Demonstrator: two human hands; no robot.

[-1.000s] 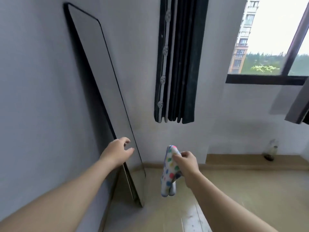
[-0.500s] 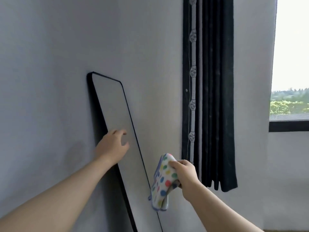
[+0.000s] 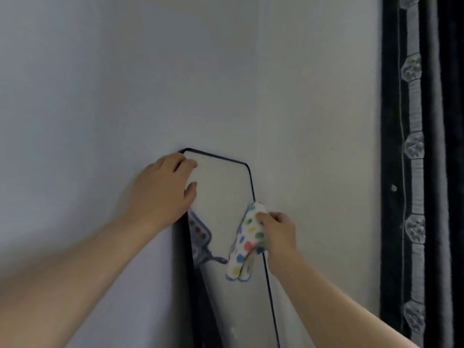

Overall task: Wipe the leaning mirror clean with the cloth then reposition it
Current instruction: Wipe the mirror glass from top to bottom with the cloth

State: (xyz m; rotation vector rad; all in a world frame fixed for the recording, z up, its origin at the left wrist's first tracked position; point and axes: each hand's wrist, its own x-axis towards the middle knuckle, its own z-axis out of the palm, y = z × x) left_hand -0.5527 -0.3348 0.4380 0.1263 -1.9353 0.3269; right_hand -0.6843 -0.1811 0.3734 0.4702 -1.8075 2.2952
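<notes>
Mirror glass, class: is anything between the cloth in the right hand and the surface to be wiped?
Nothing visible. The right hand holds the cloth at the mirror near its right edge; the left hand grips the top left corner, off to the side.

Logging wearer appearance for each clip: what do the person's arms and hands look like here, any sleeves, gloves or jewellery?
Both forearms are bare as far as the frame shows, with no sleeve edge in view. The left hand and the right hand wear no gloves, and no rings, watch or bracelet show on the fingers or wrists. No markings, straps or cables are visible on either arm.
</notes>
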